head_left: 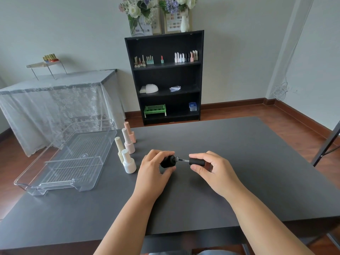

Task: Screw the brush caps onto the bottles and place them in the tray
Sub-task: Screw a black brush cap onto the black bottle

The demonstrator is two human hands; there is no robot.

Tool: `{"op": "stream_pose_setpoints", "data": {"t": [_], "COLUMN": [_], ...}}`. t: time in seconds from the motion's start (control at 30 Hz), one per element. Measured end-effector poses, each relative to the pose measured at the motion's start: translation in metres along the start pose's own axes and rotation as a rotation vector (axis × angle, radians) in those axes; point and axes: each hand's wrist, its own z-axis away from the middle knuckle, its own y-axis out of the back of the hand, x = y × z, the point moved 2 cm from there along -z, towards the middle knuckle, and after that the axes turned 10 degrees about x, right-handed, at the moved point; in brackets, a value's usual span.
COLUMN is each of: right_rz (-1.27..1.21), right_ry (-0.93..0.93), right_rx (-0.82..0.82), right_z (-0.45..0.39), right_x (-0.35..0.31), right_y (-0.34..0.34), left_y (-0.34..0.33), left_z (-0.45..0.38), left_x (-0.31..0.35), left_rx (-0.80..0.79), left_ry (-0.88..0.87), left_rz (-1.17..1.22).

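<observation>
My left hand (154, 172) grips a black bottle (167, 161) lying sideways, its threaded neck pointing right. My right hand (211, 169) holds the black brush cap (197, 161). The cap's thin brush stem reaches into the bottle's neck, with a gap between cap and neck. Both are held just above the dark table, mid-centre. A clear plastic tray (55, 183) sits to the left with nothing in it. Beside it stand capped bottles: a white one (129, 163), a cream one (119, 150), a pale pink one (128, 141) and a peach one (130, 132).
The dark grey table (239, 162) spreads wide to the right and front of my hands. A black bookshelf (165, 78) with more bottles stands behind the table. A lace-covered table (55, 92) is at back left.
</observation>
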Motion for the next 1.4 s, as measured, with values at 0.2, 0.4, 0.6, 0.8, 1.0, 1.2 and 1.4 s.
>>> {"op": "stream_pose_setpoints", "data": {"t": [0.2,0.4,0.6,0.8,1.0,1.2,1.4], "right_rz": [0.038,0.095,0.137,0.156,0.134,0.087,0.058], "right_ry": [0.022,0.069,0.182,0.269,0.314,0.181,-0.045], "right_rx": [-0.017,-0.103,-0.044,0.044,0.123,-0.009,-0.071], "right_z": [0.000,0.000,0.004,0.003,0.002,0.004,0.003], "right_x": [-0.003,-0.005,-0.009,-0.013,-0.014,-0.006,-0.001], "right_y": [0.000,-0.004,-0.003,-0.001,-0.001,-0.006,-0.006], "left_y": [0.000,-0.003,-0.005,-0.003,-0.002,0.000,0.000], "left_z": [0.000,0.002,0.004,0.004,0.004,0.004,0.004], "left_x": [0.003,0.004,0.006,0.007,0.009,0.010,0.012], "left_rx": [-0.025,-0.051,-0.114,-0.160,-0.156,-0.132,-0.146], "left_ry": [-0.060,-0.101,-0.150,-0.126,-0.114,-0.143,-0.166], "left_rz": [-0.038,-0.092,-0.092,-0.054,-0.016,-0.025,-0.031]}}
